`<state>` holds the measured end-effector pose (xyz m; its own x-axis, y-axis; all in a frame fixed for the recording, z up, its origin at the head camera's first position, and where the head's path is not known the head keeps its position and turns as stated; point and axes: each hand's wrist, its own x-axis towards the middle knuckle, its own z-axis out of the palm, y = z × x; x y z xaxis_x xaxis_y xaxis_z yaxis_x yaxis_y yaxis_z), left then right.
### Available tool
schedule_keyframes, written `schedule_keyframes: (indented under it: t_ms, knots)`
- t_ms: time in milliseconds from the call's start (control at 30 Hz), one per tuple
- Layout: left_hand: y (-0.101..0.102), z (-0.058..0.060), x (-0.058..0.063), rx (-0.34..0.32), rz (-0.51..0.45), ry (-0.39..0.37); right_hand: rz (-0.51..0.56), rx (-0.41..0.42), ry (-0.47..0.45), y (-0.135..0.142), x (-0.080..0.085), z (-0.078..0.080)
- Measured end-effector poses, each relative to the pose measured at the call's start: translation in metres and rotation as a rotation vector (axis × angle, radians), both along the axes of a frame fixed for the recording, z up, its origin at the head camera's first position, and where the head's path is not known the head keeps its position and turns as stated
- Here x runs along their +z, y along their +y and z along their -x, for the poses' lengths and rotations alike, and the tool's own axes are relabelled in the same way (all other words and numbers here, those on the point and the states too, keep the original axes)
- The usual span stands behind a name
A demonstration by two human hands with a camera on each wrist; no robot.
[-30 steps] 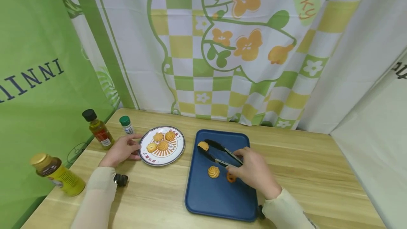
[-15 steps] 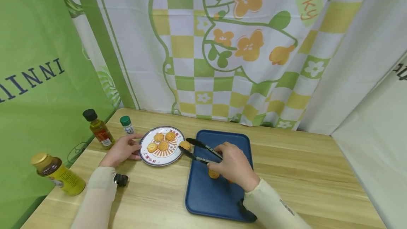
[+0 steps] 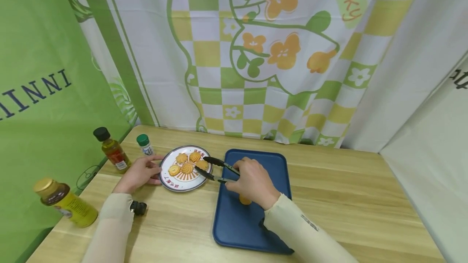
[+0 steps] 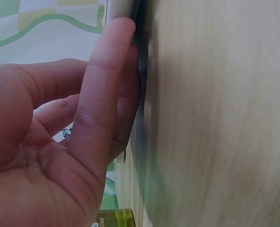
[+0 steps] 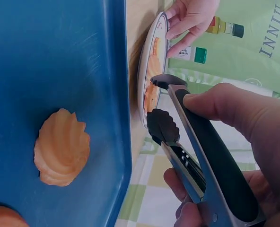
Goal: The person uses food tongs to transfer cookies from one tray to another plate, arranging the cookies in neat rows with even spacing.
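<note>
My left hand [image 3: 140, 173] holds the left rim of a white patterned plate [image 3: 170, 182], fingertips right at its edge. Several piped butter cookies [image 3: 187, 168] lie on this plate. From the right, my right hand [image 3: 252, 180] grips black-and-steel tongs [image 3: 228, 168], its thumb along one handle. The dark tong tips reach over the plate's right rim, spread apart around a cookie [image 3: 202, 165]. On the blue tray [image 3: 241, 230], a swirled cookie [image 5: 62, 146] shows fully in the right wrist view. Part of another round biscuit [image 5: 5, 217] shows at that view's bottom corner.
At the left stand a yellow bottle with a gold cap [image 3: 74, 206], a black-capped sauce bottle [image 3: 113, 151] and a small green-capped shaker [image 3: 145, 145]. A checked curtain [image 3: 234, 92] hangs behind the wooden table [image 3: 343, 182].
My right hand has carried the tongs with a cookie leftward from the tray's upper left to over the plate. The left hand stays at the plate's rim.
</note>
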<state>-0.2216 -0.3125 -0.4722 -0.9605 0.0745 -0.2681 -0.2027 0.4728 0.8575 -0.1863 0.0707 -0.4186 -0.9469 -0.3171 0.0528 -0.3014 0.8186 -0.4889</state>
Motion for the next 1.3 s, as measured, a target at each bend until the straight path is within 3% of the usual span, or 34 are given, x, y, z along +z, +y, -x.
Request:
schedule_keyframes:
  t_ms: [767,1300]
  knots:
    - [0.001,-0.002,0.002,-0.012,-0.014,0.015,-0.040,-0.002,0.005,-0.004,-0.004,-0.001]
    - [0.000,-0.001,-0.001,-0.008,-0.012,0.011,0.018,-0.067,-0.077,0.031,-0.005,-0.026]
